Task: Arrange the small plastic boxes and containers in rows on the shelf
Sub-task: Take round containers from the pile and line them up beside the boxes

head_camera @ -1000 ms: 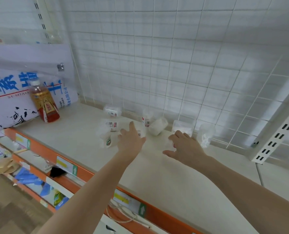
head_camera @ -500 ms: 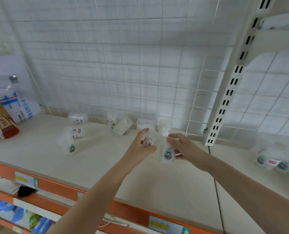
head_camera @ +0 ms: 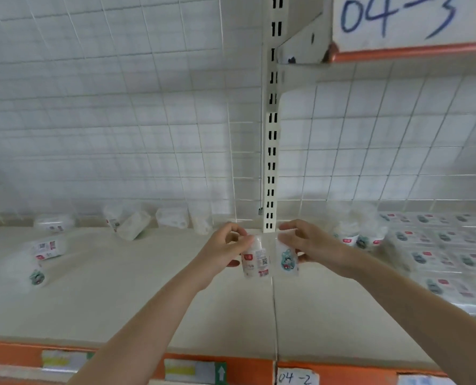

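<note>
My left hand [head_camera: 225, 250] has its fingers curled round a small clear box [head_camera: 255, 261], the side with the barcode and printed text turned toward me. My right hand [head_camera: 307, 245] pinches a second box [head_camera: 287, 258] with a cartoon label facing me, thumb below and fingers over its top. I hold the two boxes upright and side by side, just touching or nearly so, above the cream shelf [head_camera: 148, 301], right over the seam where two shelf boards meet and in front of the slotted upright [head_camera: 271, 151]. To my left, loose boxes lie scattered on the shelf: one on its side near the front [head_camera: 36, 275], another with its label up just behind it [head_camera: 46, 248], and several more along the wire grid back [head_camera: 120, 120], among them one lying flat [head_camera: 55, 223] and one tilted against its neighbour [head_camera: 134, 225]. To my right, a few boxes [head_camera: 362, 237] stand in a blurred cluster, and beyond them rows of boxes [head_camera: 448, 254] already lie in order, labels up. The shelf's orange front edge [head_camera: 248, 368] carries a paper tag [head_camera: 296, 378] reading 04-2, and the shelf above on the right has a sign [head_camera: 406, 18] with 04-3 written on it.
</note>
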`<state>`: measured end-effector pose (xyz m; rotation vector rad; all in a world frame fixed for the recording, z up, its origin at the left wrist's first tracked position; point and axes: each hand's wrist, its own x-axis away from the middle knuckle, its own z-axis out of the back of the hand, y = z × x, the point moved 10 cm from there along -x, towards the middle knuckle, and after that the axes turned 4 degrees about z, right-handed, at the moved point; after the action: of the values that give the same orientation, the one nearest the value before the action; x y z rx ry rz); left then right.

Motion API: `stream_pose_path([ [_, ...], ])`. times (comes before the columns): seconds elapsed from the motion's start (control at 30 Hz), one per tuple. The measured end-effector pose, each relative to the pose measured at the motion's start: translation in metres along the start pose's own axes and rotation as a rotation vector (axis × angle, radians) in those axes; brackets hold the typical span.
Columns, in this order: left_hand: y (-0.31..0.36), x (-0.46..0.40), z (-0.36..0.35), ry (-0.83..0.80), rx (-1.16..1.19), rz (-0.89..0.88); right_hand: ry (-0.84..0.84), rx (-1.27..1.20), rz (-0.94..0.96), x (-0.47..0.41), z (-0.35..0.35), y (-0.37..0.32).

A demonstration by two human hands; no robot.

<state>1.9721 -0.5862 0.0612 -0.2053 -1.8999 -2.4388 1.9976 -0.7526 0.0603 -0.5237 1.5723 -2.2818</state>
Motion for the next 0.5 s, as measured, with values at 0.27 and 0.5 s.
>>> stream_pose_path([
  [0.27, 0.03, -0.008, -0.089, -0.06, -0.364, -0.006, -0.047, 0.364, -0.025, 0.046, 0.052, 0.013],
  [0.5, 0.049, -0.009, -0.172, -0.303, -0.514, -0.064, 0.08, 0.637, -0.027, 0.08, 0.116, 0.029],
])
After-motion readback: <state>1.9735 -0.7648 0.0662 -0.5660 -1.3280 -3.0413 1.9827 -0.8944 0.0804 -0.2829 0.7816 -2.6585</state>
